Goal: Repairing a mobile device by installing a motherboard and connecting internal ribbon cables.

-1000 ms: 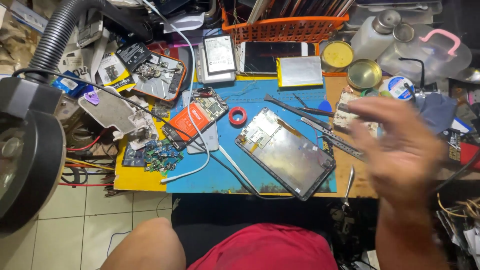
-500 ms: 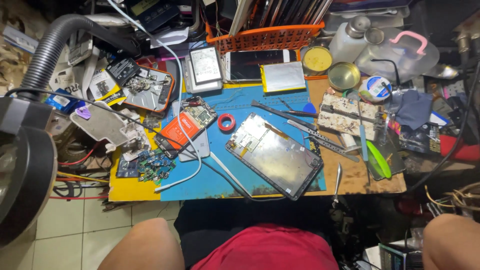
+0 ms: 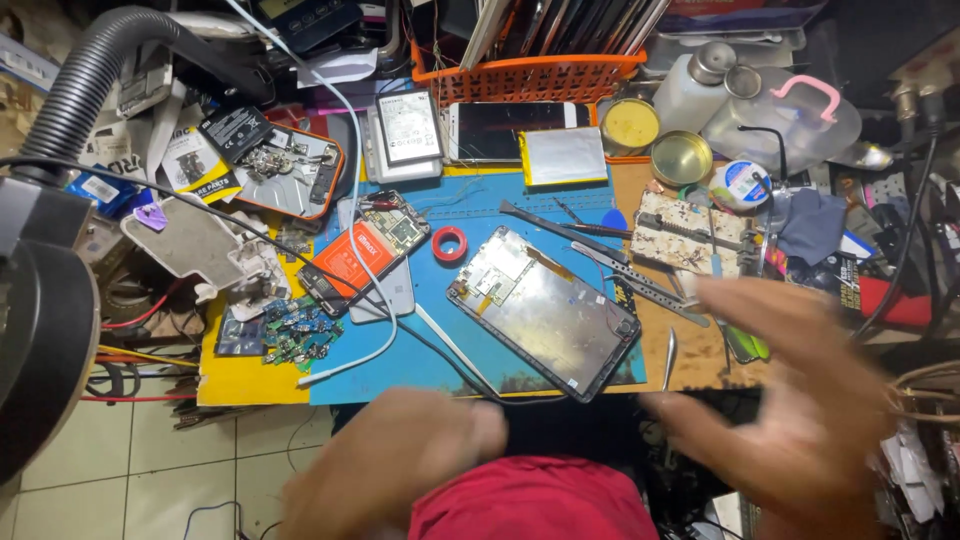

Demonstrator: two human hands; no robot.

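Note:
My right hand [image 3: 790, 400] hovers blurred over the right front edge of the bench, fingers spread, with nothing seen in it. It is nearest the steel tweezers [image 3: 668, 358] and the opened tablet [image 3: 545, 310], which lies face down on the blue mat [image 3: 440, 340] with its boards exposed. My left hand [image 3: 400, 460] is a blurred shape at the mat's front edge, just above my red shorts [image 3: 530, 505]. Its fingers look curled, and the blur hides whether it holds anything. A white cable [image 3: 370, 330] runs close by it.
On the mat lie a red tape ring [image 3: 449, 243], an opened orange phone [image 3: 360, 260], metal pry tools [image 3: 610, 235] and small circuit boards [image 3: 295, 335]. An orange basket [image 3: 540, 75], two tins [image 3: 682, 158] and a flat battery [image 3: 563, 155] stand behind. A black lamp [image 3: 40, 330] fills the left.
My right hand left the view, then swung back in over the right front of the bench. My left hand has come up at the mat's front edge.

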